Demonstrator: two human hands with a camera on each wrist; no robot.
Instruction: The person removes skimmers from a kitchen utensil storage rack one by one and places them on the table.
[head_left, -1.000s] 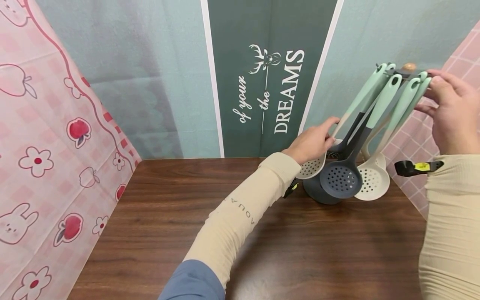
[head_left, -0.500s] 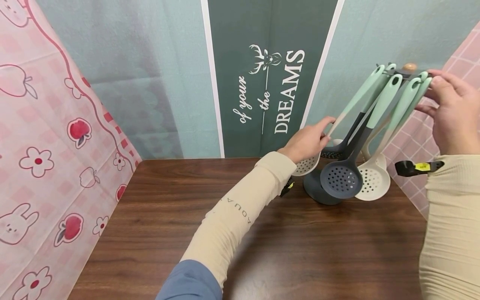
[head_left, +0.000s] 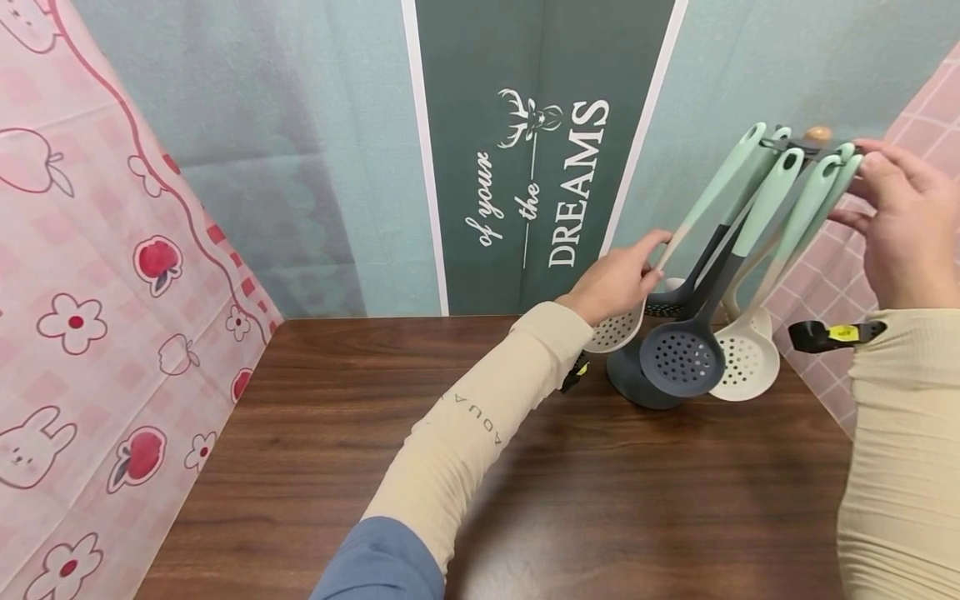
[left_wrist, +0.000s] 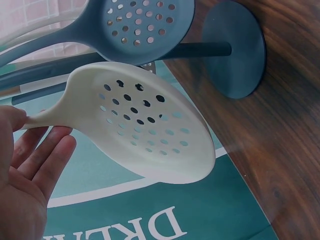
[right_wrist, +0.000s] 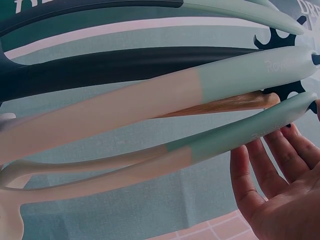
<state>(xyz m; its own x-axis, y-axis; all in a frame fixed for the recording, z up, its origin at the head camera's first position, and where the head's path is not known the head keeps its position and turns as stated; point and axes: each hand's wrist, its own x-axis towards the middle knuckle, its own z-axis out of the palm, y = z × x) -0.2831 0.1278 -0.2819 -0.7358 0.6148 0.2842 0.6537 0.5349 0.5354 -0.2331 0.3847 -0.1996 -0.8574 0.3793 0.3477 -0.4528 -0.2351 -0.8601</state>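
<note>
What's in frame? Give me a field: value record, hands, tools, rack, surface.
left hand: pinches the white skimmer by its stem, below the mint grip
right hand: at the rack's top, by a mint handle's end; exact grip unclear
rack: dark, round base on the table
also on rack: dark skimmer, second pale skimmer, others partly hidden
surface: brown wood-grain table

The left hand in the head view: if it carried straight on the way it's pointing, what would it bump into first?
Past the white skimmer that the left hand holds, probably the dark stem of the next hanging utensil, though depth is unclear from here.
</note>
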